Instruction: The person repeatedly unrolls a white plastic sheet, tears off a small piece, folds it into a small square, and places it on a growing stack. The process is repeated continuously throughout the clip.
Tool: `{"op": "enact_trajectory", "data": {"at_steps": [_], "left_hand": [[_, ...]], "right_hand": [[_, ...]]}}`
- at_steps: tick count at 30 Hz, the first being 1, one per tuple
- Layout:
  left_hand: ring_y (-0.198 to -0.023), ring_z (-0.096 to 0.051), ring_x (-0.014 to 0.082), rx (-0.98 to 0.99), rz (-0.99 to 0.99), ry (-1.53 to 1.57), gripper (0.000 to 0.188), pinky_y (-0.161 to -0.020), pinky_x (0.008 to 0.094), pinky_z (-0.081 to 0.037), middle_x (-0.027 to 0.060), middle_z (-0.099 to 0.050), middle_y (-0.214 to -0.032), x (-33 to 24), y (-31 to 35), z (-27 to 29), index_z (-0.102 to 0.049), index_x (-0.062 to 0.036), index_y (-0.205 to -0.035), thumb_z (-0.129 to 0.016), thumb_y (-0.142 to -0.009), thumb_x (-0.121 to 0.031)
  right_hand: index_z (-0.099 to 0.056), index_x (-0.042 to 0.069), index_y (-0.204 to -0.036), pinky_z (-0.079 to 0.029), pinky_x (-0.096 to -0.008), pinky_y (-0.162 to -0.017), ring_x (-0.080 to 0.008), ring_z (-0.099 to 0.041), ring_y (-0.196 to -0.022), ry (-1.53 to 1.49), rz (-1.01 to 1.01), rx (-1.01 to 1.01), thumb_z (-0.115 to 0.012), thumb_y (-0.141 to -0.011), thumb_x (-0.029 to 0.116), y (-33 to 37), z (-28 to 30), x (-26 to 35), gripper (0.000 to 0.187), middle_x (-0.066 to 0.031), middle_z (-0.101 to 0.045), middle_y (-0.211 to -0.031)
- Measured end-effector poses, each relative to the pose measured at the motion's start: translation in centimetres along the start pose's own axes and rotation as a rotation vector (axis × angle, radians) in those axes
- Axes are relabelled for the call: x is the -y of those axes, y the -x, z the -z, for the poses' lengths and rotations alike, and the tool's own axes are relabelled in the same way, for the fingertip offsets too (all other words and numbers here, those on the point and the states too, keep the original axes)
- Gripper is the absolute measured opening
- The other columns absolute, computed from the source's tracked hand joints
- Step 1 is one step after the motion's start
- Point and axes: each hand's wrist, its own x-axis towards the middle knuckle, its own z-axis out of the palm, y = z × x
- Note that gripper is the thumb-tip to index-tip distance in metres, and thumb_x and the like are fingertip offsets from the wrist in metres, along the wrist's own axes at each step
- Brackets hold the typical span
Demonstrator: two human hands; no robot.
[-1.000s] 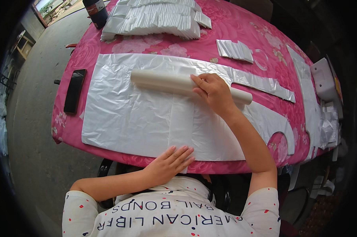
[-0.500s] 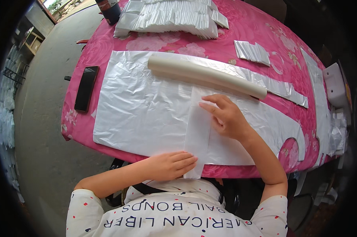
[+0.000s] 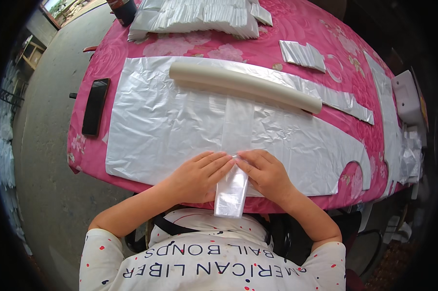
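A long white plastic bag (image 3: 230, 196), folded to a narrow strip, lies across the front edge of a flat white plastic bag (image 3: 146, 131). The shiny near end hangs slightly past the table edge. My left hand (image 3: 204, 175) and my right hand (image 3: 266, 175) meet at the top of that shiny part. Fingers of both press on it from either side, with the fingertips close together. Beyond them the strip's far part runs up toward a beige cardboard tube (image 3: 245, 87), which rests across the flat bag's far side.
A large pile of folded white bags (image 3: 194, 19) stands at the back, with a dark bottle (image 3: 122, 10) beside it. A smaller bundle (image 3: 302, 56) lies to its right. At the left is a black phone (image 3: 96, 106). A white plastic container (image 3: 409, 97) sits at the right edge.
My right hand has come down and my left hand has moved up, so both now meet on the strip. The strip's near end now shows as a shorter, shiny folded piece.
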Motion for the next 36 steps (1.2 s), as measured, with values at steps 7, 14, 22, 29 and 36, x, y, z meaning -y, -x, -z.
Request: {"op": "enact_trajectory", "data": {"at_steps": [7,14,22,29,36], "left_hand": [[-0.091,-0.059,0.0332,-0.129,0.317,0.369,0.038,-0.084,0.0389,-0.045,0.0161,-0.062,-0.102,0.0,-1.9,0.8,-0.054,0.0013,-0.115,-0.056,-0.081,-0.015],[-0.126,-0.036,0.0367,-0.259,0.250,0.085,0.066,-0.102,0.0444,-0.030,0.0231,-0.033,-0.138,0.0,-2.1,-0.3,-0.027,0.0040,-0.136,-0.054,-0.085,-0.027],[-0.136,-0.021,0.0331,0.064,0.344,-0.185,0.072,-0.110,0.0434,-0.015,0.0229,-0.024,-0.144,-1.3,-2.5,-2.4,-0.028,0.0076,-0.135,-0.052,-0.084,-0.038],[-0.122,-0.041,0.0327,-0.059,0.304,-0.212,0.066,-0.104,0.0420,-0.029,0.0218,-0.042,-0.131,-0.5,-3.7,-1.8,-0.039,0.0078,-0.127,-0.061,-0.074,-0.025],[-0.106,-0.053,0.0276,-0.056,0.235,-0.331,0.046,-0.087,0.0380,-0.042,0.0185,-0.055,-0.115,0.6,-5.1,-1.0,-0.053,0.0076,-0.111,-0.060,-0.069,-0.008]], "right_hand": [[-0.065,0.001,-0.089,-0.048,-0.0312,-0.060,-0.0246,-0.060,-0.067,-0.294,-0.364,-0.039,-0.064,-0.075,0.006,-1.8,0.5,-0.4,0.014,-0.0075,-0.063,-0.074],[-0.063,-0.005,-0.080,-0.046,-0.0258,-0.052,-0.0125,-0.061,-0.052,-0.610,-0.944,0.107,-0.062,-0.082,0.016,-4.5,1.7,-1.3,0.021,-0.0080,-0.063,-0.064],[-0.061,-0.001,-0.092,-0.048,-0.0292,-0.062,-0.0174,-0.061,-0.069,-0.371,-0.853,0.082,-0.069,-0.075,0.016,-3.7,1.2,-0.7,0.025,-0.0091,-0.062,-0.081],[-0.054,0.003,-0.117,-0.041,-0.0375,-0.094,-0.0290,-0.048,-0.112,0.150,-0.069,-0.070,-0.069,-0.071,0.012,-2.2,0.8,-2.6,0.050,-0.0150,-0.052,-0.121],[-0.057,0.001,-0.114,-0.040,-0.0368,-0.097,-0.0295,-0.048,-0.115,0.004,-0.022,0.081,-0.056,-0.073,-0.002,-3.8,1.8,-4.5,0.041,-0.0137,-0.053,-0.122]]}}
